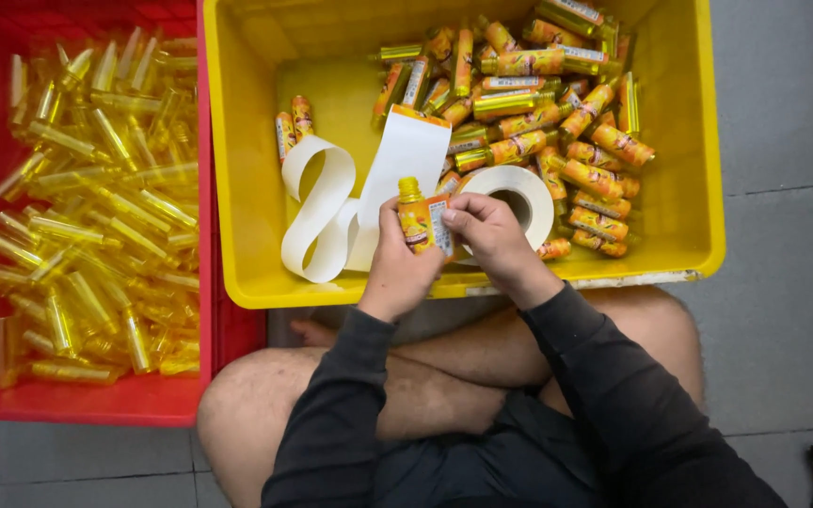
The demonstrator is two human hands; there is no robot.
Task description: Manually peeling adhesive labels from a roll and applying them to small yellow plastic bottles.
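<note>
Small yellow bottle (415, 218) sits upright between both hands over the yellow crate's (237, 188) front edge. Left hand (397, 268) is wrapped round its body, right hand (491, 235) pinches the label against its side. Label roll (519, 193) sits just behind, labelled bottles (557, 122) piled beyond, unlabelled ones (96, 207) in the red crate (96, 400).

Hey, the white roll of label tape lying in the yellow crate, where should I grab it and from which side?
Probably by its outer rim, from above. The white roll of label tape lies flat in the yellow plastic crate with its hollow core facing up. Its far and right edge show free; the right hand covers the near edge, and labelled yellow bottles crowd the right side. The loose white strip trails left, so avoid that side.
</note>
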